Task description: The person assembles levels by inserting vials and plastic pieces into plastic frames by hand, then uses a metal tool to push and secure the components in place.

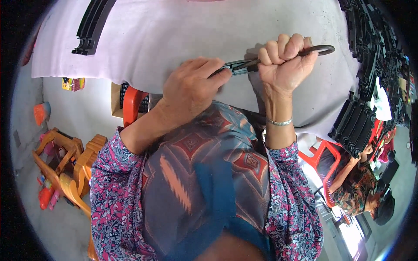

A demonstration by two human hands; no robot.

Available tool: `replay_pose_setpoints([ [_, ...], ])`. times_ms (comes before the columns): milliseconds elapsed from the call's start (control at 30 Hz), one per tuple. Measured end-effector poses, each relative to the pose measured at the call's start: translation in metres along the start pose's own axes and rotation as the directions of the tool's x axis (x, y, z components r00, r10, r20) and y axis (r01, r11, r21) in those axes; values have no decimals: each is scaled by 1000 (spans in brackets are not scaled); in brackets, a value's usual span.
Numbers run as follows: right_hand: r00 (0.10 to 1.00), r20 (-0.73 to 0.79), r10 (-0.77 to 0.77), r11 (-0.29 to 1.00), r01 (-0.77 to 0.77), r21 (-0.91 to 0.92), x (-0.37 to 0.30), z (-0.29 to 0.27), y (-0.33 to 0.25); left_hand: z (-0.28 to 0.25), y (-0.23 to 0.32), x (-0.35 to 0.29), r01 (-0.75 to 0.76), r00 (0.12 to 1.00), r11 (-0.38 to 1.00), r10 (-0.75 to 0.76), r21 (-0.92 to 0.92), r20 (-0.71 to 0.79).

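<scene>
My right hand (285,58) is closed in a fist around the dark looped handle of a pair of metal shears (278,58), held above the pale grey table (174,35). My left hand (193,85) lies palm down just left of it, fingertips pinching a small dark piece at the shears' blade end (230,67). What the piece is cannot be made out. A thin silver bracelet (280,122) circles my right wrist. Both forearms rise from patterned pink sleeves.
A stack of curved black plastic strips (91,26) lies at the table's far left. More black strips (357,124) pile along the right edge. A red plastic chair (133,104) stands below the table. Another person (361,187) sits at the lower right. Orange toy furniture (65,161) stands left.
</scene>
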State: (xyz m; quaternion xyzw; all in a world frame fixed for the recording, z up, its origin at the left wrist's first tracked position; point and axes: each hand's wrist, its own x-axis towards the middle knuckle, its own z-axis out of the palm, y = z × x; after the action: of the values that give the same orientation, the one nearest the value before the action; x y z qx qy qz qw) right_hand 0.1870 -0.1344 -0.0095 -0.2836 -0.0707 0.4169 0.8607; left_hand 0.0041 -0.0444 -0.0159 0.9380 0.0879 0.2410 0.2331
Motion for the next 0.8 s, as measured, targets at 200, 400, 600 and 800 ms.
replay_pose_setpoints([
  [200,998,-54,-29,999,27,-34,-3,4,0,-1,2,-3,7,1000,999,-6,44,-2],
  [400,997,-52,-60,991,54,-121,-8,6,-5,-3,6,-5,-14,1000,999,13,44,8],
  [600,998,37,-50,998,48,34,0,2,-39,-5,1,-5,24,1000,998,-23,-51,17],
  [800,997,-75,35,969,-53,-241,-1,-13,-73,-23,1,1,203,977,959,-185,-198,109],
])
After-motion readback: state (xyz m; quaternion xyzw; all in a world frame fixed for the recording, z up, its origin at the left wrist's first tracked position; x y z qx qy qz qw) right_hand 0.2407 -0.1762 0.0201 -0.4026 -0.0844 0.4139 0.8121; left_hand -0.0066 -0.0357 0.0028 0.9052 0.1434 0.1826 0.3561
